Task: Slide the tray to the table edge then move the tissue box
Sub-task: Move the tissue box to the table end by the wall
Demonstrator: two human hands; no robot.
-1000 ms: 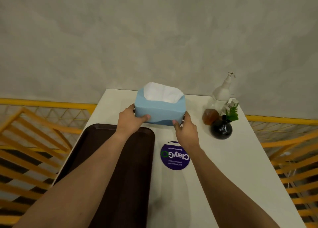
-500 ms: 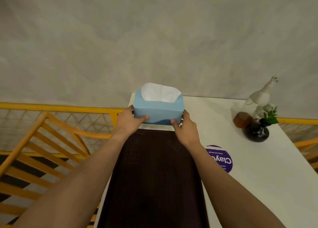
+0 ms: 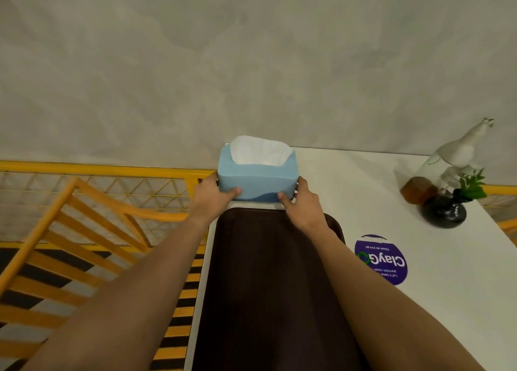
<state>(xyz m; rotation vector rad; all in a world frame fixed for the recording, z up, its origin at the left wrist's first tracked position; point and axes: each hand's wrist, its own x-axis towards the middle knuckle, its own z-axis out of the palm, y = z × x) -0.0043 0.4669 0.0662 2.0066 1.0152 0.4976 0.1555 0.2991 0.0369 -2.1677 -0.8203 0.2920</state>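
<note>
Tissue box [image 3: 256, 181]: blue, at the table's [image 3: 419, 300] far left corner beyond the brown tray [image 3: 268, 286] lying along the left edge; clasped end to end between left hand [image 3: 210, 200] and right hand [image 3: 303, 207], thumbs in front, likely for a level two-handed carry.

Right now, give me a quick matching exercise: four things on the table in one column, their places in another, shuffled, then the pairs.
Things:
1. tissue box
2. tray
3. sticker
4. vase

Places:
A. flat on the table, right of the tray
B. along the table's left edge
C. held between both hands, beyond the tray's far end
D. far right, by the spray bottle

Pairs: 1-C, 2-B, 3-A, 4-D
</note>
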